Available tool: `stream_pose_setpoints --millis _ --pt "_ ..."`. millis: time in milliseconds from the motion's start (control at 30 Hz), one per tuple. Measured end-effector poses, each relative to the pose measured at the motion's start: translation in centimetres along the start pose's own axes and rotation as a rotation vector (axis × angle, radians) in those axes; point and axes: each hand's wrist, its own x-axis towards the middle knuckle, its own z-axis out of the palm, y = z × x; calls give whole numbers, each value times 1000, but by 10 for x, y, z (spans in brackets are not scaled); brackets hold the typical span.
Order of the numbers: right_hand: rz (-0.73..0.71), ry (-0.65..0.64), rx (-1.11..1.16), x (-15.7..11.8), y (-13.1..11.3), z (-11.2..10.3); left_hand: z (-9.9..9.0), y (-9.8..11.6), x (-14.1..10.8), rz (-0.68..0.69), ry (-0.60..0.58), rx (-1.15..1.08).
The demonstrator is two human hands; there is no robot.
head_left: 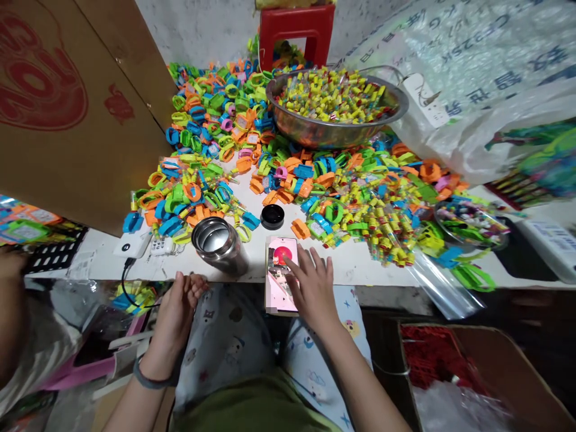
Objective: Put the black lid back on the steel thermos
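A phone [279, 273] lies at the near edge of the white table [351, 264], its screen lit. My right hand [312, 287] rests over its right side with fingers spread, the index fingertip on the screen. My left hand [177, 312] hangs below the table edge, empty, fingers loosely curled, just under a steel cup [219, 244]. A black lid [272, 216] sits behind the phone.
Heaps of colourful plastic toy watches [216, 132] and candy tubes [382, 222] cover the table. A steel bowl [335, 129] of candy tubes stands at the back, a red stool [294, 30] behind it. A cardboard box [67, 108] stands left, another box [477, 372] lower right.
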Motion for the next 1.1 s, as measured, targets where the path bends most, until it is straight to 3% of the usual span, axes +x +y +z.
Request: stream_pose_setpoints --millis 133,233,367,467,600,767,867,967,1100 --pt "100 125 35 -1 5 -2 -2 8 2 39 75 6" --pt "36 105 72 -1 5 1 -1 28 6 121 77 -28" --pt "-63 21 30 0 -1 5 8 63 22 272 15 19" --pt "-30 48 8 0 3 3 23 84 44 384 -80 210" --pt "59 172 43 -2 11 -2 58 97 75 505 -316 532" --pt "-80 54 78 0 6 -1 125 90 105 498 -661 847" --pt "-23 59 80 0 8 -4 160 76 120 508 -911 993" --pt "80 145 124 -2 16 -9 178 60 135 578 -1163 1140" --pt "16 135 199 -4 15 -7 182 46 155 670 -1329 1322"
